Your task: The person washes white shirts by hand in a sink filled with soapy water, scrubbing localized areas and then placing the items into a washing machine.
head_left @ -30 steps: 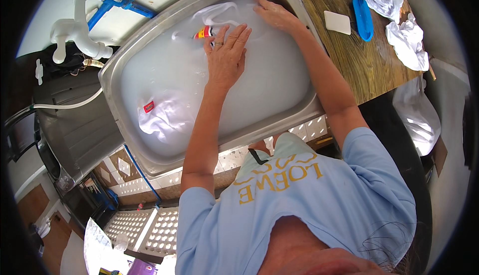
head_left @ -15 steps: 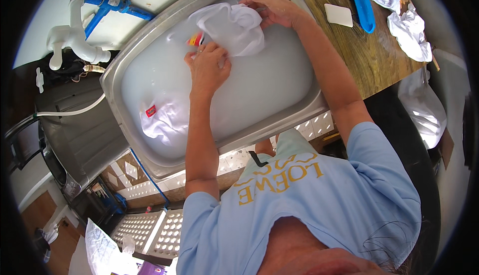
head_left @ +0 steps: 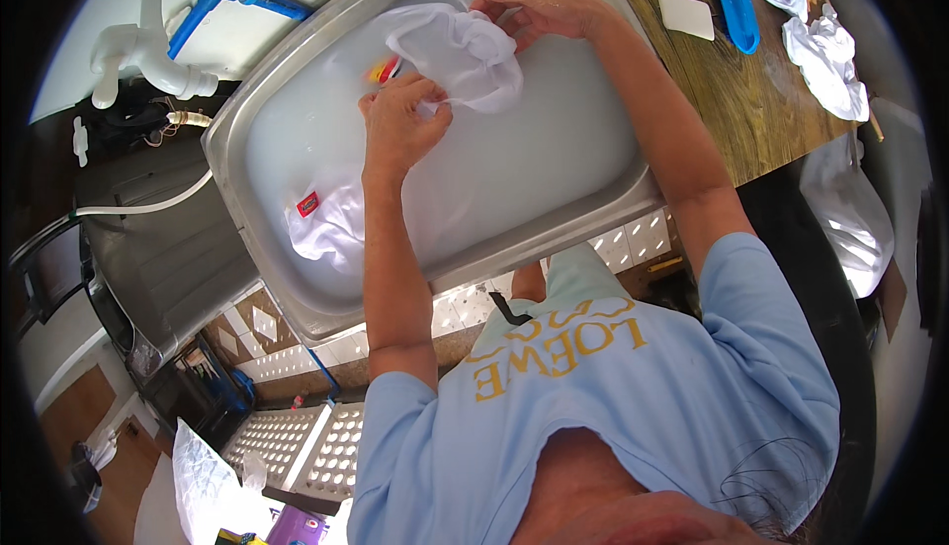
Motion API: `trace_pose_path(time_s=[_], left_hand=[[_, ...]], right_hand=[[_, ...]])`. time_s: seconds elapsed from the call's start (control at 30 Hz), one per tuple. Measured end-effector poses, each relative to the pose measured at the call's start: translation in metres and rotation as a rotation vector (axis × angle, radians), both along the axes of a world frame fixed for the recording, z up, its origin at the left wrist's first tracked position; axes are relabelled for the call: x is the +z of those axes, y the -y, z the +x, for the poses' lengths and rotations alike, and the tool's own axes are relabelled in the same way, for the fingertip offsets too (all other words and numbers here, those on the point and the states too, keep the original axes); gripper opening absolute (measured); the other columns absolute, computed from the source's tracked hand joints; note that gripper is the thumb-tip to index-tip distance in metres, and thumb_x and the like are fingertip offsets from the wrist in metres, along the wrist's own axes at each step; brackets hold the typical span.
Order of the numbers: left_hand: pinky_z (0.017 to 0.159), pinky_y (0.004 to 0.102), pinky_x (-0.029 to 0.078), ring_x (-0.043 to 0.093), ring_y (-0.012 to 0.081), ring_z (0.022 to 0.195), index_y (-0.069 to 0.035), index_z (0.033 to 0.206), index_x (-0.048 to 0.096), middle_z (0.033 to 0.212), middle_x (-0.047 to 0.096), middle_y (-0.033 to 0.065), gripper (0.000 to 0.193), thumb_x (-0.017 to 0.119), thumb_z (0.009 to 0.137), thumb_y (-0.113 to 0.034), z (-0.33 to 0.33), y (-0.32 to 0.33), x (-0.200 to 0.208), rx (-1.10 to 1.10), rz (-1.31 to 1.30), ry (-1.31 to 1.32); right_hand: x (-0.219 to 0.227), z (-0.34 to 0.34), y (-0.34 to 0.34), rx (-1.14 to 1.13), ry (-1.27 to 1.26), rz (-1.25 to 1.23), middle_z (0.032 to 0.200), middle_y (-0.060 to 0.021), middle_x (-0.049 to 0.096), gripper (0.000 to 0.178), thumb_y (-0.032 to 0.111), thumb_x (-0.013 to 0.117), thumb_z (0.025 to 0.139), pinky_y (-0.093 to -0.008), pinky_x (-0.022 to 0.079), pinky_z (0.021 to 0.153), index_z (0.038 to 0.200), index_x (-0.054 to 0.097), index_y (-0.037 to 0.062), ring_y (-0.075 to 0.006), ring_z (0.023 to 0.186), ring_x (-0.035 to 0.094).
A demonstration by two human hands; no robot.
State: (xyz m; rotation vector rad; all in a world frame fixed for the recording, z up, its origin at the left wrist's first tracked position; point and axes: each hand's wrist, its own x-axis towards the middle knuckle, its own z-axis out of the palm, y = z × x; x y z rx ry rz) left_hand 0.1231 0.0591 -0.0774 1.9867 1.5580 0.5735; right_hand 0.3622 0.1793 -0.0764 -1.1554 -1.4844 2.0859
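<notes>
A soaked white cloth [head_left: 463, 46] spreads at the surface of cloudy water in a metal basin [head_left: 326, 316]. My left hand [head_left: 403, 128] pinches its near left edge, fingers closed on the fabric. At the cloth's far right side, my right hand [head_left: 534, 9] bends its fingers around a fold, the fingertips partly hidden. Just beyond my left hand shows a small red and yellow patch [head_left: 384, 71]; whether it belongs to the cloth I cannot tell. A second white cloth [head_left: 331, 229] with a red label floats at the basin's near left, left of my forearm.
On the wooden surface [head_left: 751, 120] at right lie a pale square block [head_left: 686, 15], a blue tray-like object [head_left: 736, 11] and crumpled white cloths [head_left: 828, 63]. A white tap [head_left: 148, 51] and blue pipes [head_left: 213, 11] are at far left. A hose [head_left: 148, 205] runs toward the basin.
My left hand has shifted slightly left and nearer, drawing the cloth's edge taut. The right hand stays at the far edge. The whole view has tilted a little.
</notes>
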Motion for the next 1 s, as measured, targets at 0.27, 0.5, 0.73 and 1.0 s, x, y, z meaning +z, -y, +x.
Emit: trace_pose_path(time_s=[0.27,0.5,0.73,1.0], left_hand=[[0.061,0.0314,0.048,0.06,0.0199,0.072,-0.005,0.096,0.065,0.094,0.065,0.0047,0.02,0.065,0.076,-0.001,0.059,0.016,-0.007,-0.198,0.359,0.254],[0.063,0.0297,0.049,0.063,0.017,0.069,-0.009,0.095,0.068,0.089,0.067,0.0069,0.013,0.061,0.085,-0.013,-0.041,-0.006,-0.003,0.62,0.383,-0.033],[0.077,0.0364,0.05,0.065,0.0298,0.086,0.001,0.109,0.065,0.096,0.068,0.018,0.042,0.066,0.082,-0.031,-0.083,-0.008,-0.042,0.639,-0.057,-0.054],[0.068,0.0228,0.048,0.059,0.0087,0.075,0.0,0.097,0.068,0.084,0.066,0.0021,0.019,0.065,0.086,-0.015,-0.078,-0.012,-0.024,0.576,-0.273,1.002]], right_hand=[[-0.012,-0.01,-0.002,0.032,0.415,0.414,0.096,-0.0033,0.063,0.042,0.047,0.058,0.088,-0.0315,0.048,0.073,0.101,0.063,0.007,-0.013,0.083,0.058],[0.002,-0.059,0.051,-0.064,0.61,1.105,0.081,-0.0068,0.059,0.044,0.048,0.064,0.08,-0.0324,0.045,0.067,0.084,0.063,0.0044,-0.02,0.075,0.056],[-0.013,-0.051,0.039,0.148,0.472,0.637,0.082,-0.0025,0.057,0.027,0.032,0.058,0.087,-0.0286,0.042,0.069,0.082,0.062,0.0061,-0.0134,0.077,0.053],[-0.027,-0.017,-0.001,-0.353,-0.297,-0.034,0.1,0.0024,0.058,0.017,0.02,0.054,0.088,-0.0257,0.045,0.083,0.104,0.059,0.0128,-0.0114,0.09,0.055]])
